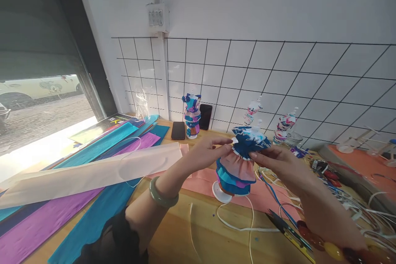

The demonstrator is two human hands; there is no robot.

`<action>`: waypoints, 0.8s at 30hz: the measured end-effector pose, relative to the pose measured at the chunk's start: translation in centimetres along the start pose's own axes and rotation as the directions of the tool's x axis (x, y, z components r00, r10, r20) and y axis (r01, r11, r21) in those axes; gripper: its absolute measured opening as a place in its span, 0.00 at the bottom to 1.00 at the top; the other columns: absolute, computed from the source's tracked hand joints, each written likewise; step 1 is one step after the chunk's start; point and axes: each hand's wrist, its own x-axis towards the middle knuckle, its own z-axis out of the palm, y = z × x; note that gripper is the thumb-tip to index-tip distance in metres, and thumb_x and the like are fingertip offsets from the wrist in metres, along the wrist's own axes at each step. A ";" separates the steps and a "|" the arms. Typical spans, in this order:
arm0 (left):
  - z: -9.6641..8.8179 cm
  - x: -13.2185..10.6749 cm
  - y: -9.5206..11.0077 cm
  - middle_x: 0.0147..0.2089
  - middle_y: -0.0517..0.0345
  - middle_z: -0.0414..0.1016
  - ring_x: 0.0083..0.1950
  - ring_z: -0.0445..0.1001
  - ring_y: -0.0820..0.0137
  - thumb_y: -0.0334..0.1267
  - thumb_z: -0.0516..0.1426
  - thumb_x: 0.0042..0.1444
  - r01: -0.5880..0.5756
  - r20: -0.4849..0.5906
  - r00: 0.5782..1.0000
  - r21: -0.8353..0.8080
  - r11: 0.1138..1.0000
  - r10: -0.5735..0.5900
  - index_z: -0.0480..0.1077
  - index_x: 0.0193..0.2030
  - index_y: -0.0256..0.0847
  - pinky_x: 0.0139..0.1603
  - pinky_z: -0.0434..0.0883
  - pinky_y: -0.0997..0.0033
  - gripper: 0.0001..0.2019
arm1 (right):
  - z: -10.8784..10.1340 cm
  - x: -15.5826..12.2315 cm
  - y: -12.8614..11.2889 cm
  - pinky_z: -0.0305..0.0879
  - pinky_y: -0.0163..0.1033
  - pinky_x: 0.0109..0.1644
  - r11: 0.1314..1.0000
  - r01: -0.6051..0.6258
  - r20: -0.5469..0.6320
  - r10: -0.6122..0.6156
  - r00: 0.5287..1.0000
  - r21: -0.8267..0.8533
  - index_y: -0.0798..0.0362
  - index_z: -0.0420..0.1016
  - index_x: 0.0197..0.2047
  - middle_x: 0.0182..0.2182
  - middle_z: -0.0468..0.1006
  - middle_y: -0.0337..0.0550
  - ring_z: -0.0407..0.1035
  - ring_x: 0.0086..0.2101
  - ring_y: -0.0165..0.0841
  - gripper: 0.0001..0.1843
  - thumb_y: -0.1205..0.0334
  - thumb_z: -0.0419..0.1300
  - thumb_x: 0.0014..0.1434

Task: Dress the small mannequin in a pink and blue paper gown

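Note:
In front of me on the table stands a small dress form on a round white base, dressed in tiers of pink, teal, purple and blue cloth. A dark blue gathered ruffle with white trim sits around its upper part. My left hand pinches the ruffle's left edge between thumb and fingers. On the opposite side, my right hand grips the lower right edge, thumb in front. White cords trail from beneath the form across the wood. Yellow-handled scissors lie at the lower right.
Long cloth strips in cream, purple and teal cover the left. Against the wall are a similar dressed form, two phones and more decorated forms. Tangled cords crowd the right beside an orange tray.

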 end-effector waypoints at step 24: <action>0.2 -0.1 -0.6 0.46 0.50 0.79 0.50 0.74 0.65 0.50 0.60 0.54 -0.023 -0.007 1.000 -0.039 0.999 0.022 0.76 0.47 0.37 0.52 0.69 0.65 0.20 | -1.0 0.6 2.0 0.62 0.54 0.56 0.990 -0.127 0.018 0.126 0.992 0.054 0.47 0.83 0.39 0.41 0.84 0.46 0.74 0.45 0.51 0.22 0.45 0.71 0.43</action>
